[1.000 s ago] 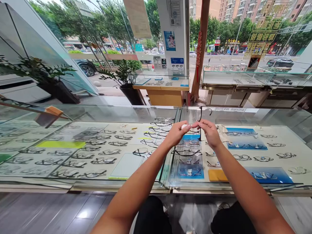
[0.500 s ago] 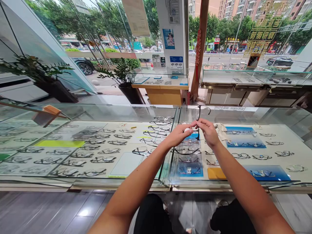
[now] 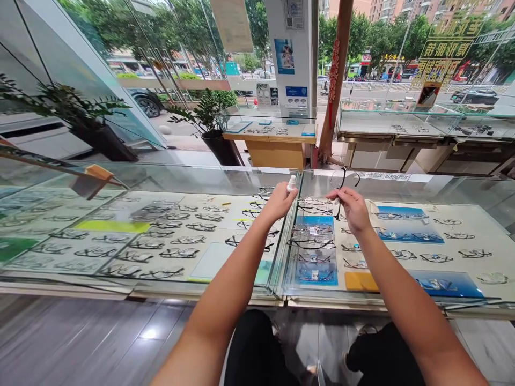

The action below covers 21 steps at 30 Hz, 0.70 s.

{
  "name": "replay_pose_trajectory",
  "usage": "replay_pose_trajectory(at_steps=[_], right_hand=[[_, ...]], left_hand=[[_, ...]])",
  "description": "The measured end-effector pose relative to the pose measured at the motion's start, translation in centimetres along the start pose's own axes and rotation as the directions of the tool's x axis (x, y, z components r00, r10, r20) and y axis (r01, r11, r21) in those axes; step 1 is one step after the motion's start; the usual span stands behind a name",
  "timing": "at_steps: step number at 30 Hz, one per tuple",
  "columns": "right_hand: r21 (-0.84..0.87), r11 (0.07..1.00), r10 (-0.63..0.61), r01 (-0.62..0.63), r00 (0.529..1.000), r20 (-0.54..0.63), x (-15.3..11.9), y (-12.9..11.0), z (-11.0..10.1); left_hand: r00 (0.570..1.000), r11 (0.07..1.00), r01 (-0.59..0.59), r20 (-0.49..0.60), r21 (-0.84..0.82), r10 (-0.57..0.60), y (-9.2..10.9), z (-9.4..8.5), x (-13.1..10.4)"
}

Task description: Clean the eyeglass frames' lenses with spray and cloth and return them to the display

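My left hand (image 3: 278, 202) is closed around a small white bottle (image 3: 292, 183), whose top sticks up above the fingers. My right hand (image 3: 353, 208) pinches a pair of dark-framed eyeglasses (image 3: 344, 181) over the glass counter. One lens and the frame front show above the fingers, and a dark temple tip hangs below them. A pale cloth (image 3: 372, 210) lies on the counter just beyond my right hand. Another dark pair of eyeglasses (image 3: 311, 244) rests nearer to me, left of that hand.
Rows of eyeglasses (image 3: 177, 252) fill the glass display case (image 3: 277, 287), some on blue panels (image 3: 430, 228). A seam between two cases runs near my left hand. Beyond stand a potted plant (image 3: 219, 142), a wooden post (image 3: 336, 80) and further showcases (image 3: 402, 128).
My left hand has moved left, away from the eyeglasses, with the white bottle in it. My right hand still holds the eyeglasses, now slightly further right in view.
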State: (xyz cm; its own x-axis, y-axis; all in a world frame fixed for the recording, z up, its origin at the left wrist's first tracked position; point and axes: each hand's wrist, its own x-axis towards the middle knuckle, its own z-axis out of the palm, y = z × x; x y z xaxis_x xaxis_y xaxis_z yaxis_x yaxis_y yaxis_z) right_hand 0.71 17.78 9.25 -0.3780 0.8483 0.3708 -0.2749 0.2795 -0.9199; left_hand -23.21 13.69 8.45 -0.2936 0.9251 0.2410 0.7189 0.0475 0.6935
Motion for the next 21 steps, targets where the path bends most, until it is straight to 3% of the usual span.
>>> replay_pose_trajectory(at_steps=[10,16,21], right_hand=[[0.022,1.000,-0.012,0.013,0.999,-0.048,0.3,-0.4,-0.6],[0.061,0.997,-0.044,0.055,0.984,-0.171,1.0,-1.2,-3.0],[0.067,0.993,-0.081,0.101,0.964,-0.254,1.5,-1.7,-4.7]], left_hand=[[0.994,0.967,0.084,0.044,0.242,-0.097,-0.1,-0.4,-0.6],[0.989,0.909,0.134,0.007,0.396,-0.148,0.1,-0.5,-0.8],[0.989,0.917,0.140,-0.018,0.373,-0.144,0.1,-0.5,-0.8]])
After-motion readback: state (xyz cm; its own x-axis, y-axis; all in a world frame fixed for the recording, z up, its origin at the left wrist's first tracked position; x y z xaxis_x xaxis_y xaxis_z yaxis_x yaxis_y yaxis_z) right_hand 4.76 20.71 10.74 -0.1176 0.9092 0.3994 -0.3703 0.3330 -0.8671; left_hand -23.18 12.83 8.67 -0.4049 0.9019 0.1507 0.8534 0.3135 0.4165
